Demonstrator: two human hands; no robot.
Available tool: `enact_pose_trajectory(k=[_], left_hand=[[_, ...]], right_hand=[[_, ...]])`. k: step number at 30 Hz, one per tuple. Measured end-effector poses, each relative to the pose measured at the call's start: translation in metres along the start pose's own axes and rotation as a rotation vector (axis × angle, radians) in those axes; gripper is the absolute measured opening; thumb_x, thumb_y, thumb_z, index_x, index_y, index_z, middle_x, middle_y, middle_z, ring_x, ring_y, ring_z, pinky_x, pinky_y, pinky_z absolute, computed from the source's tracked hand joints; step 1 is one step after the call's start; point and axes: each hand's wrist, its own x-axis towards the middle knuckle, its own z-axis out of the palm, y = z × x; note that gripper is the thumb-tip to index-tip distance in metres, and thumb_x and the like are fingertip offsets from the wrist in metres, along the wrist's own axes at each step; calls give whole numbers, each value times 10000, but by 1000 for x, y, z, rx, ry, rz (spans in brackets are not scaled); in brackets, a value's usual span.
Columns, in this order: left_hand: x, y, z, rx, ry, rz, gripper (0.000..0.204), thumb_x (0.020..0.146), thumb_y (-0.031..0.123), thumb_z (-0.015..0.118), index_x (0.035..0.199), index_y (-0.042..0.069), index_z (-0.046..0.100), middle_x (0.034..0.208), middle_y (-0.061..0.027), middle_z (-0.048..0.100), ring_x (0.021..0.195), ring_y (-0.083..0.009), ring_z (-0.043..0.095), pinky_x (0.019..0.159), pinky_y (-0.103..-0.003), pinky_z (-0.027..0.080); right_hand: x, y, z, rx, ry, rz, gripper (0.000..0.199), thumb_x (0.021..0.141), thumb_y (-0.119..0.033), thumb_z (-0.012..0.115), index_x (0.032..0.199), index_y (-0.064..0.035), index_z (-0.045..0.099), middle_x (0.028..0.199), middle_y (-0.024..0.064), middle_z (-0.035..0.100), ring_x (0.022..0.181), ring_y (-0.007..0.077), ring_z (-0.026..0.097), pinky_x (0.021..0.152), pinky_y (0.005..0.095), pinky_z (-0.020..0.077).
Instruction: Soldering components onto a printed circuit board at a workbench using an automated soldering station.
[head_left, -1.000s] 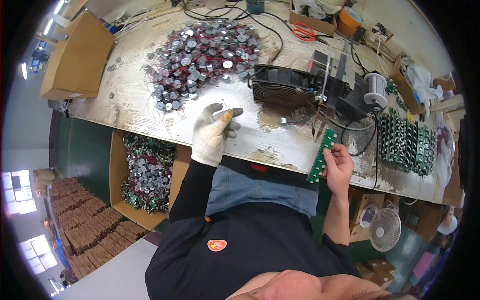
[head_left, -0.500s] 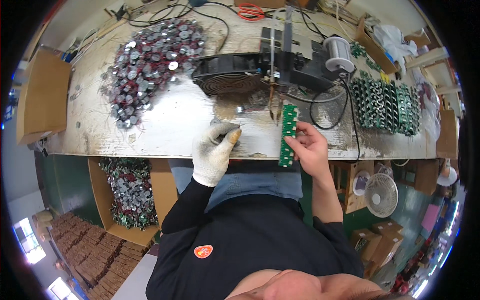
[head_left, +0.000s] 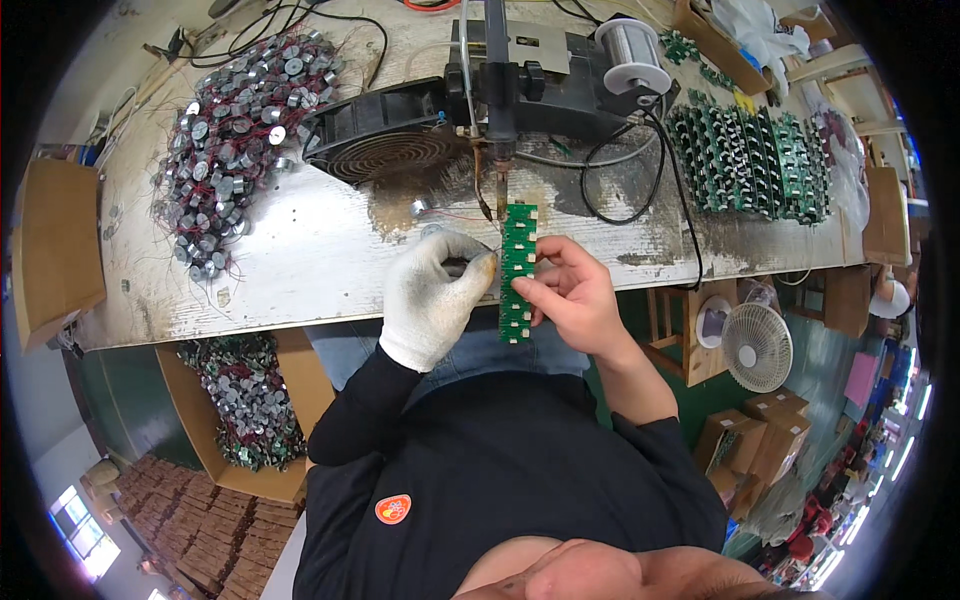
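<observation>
We note green board strip (head_left: 517, 272) standing lengthwise toward soldering tip (head_left: 500, 196), top end just under it. Right hand (head_left: 570, 295) pinches strip's right edge; gloved left hand (head_left: 437, 290) closed on small part at strip's left, over worktop (head_left: 300, 250) edge.

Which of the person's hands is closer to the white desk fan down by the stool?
Right. The bare right hand holds the green circuit strip, nearer the white fan; the gloved left hand lies farther left.
</observation>
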Motion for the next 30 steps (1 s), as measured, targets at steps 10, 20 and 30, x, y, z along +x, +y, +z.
enact_pose_trajectory(k=[10,20,30], left_hand=[[5,-1,-3,19,-6,-10,163,800,121,684,804,-37,646,732,-98,635,654,-134,615,599,-263,487],[8,6,-2,-38,19,-76,168,791,125,695,804,-36,649,710,-88,643,651,-121,616,595,-249,487],[7,-1,1,7,48,-36,152,764,113,692,786,-31,649,701,-101,633,627,-135,604,583,-265,476]], right_hand=[[2,0,3,-30,-12,-20,281,876,-29,626,1117,9,486,902,39,607,649,56,592,485,188,455],[5,-3,7,-6,24,-30,272,879,-25,621,1110,2,480,822,29,626,610,51,584,474,186,440],[3,1,5,-31,11,-32,255,877,-23,619,1093,3,485,754,22,624,594,47,575,468,182,430]])
